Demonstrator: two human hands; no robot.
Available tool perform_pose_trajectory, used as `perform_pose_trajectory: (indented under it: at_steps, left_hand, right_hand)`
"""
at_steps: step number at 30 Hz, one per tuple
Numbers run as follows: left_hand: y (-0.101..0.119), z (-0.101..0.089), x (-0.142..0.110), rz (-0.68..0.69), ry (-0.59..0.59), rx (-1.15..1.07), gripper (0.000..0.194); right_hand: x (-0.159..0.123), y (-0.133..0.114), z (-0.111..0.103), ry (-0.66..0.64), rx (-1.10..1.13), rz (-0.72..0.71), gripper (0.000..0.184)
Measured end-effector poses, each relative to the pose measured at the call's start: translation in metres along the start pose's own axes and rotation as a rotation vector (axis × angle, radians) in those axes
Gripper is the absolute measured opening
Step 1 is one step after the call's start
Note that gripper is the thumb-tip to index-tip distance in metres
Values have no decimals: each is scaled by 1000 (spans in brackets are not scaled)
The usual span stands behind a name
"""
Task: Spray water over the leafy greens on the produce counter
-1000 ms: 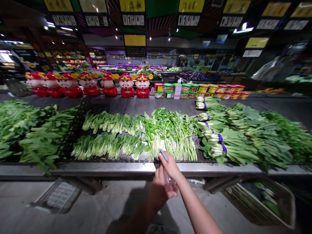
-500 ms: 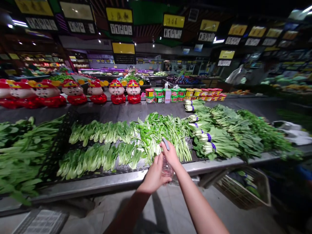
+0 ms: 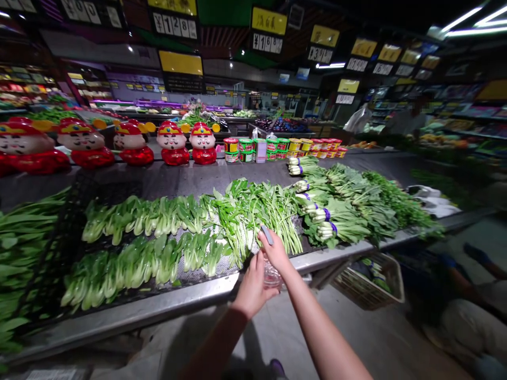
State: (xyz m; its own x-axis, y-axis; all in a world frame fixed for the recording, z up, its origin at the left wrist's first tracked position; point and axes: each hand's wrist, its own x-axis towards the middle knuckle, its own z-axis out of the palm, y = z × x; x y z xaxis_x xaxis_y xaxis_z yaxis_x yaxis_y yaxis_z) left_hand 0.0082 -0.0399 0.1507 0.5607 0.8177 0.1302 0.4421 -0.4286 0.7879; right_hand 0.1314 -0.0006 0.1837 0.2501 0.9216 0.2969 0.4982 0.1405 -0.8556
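Observation:
A clear spray bottle [image 3: 272, 275] with a grey trigger piece is held in front of me at the counter's front edge. My left hand [image 3: 253, 285] is closed around its body. My right hand [image 3: 274, 250] grips the top, where the grey piece shows above the fingers. Just beyond lie loose leafy greens with long stems [image 3: 257, 211]. To their left, bok choy [image 3: 119, 269] is lined up in two rows. Bunches tied with purple bands [image 3: 328, 221] lie to the right. Much of the bottle is hidden by my fingers.
A metal rail [image 3: 158, 306] edges the counter. Red figure-shaped containers [image 3: 203, 145] and stacked small tubs [image 3: 283, 148] line the back. Below right stands a crate [image 3: 370, 285] with vegetables. A crouching person [image 3: 471, 322] is at the right; another person [image 3: 412, 119] stands farther back.
My view has turned right, so the counter goods have shifted left and people have come into view at the right. Both hands keep their hold on the spray bottle.

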Motion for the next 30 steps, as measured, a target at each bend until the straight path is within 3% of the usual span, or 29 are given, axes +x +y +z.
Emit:
perform_pose_trajectory:
  at_steps: [9,21,30]
  left_hand:
    - [16,11,16,23,54,-40,104]
    - [57,68,56,-15,85,13,103]
    - [82,101,69,-4,90,-32,105]
  right_hand:
    - [15,3,-18,-8,-7,-9,34]
    - [32,32,-85,-43,-4,-77,36]
    - [36,59,-120,-66,-45,-80,37]
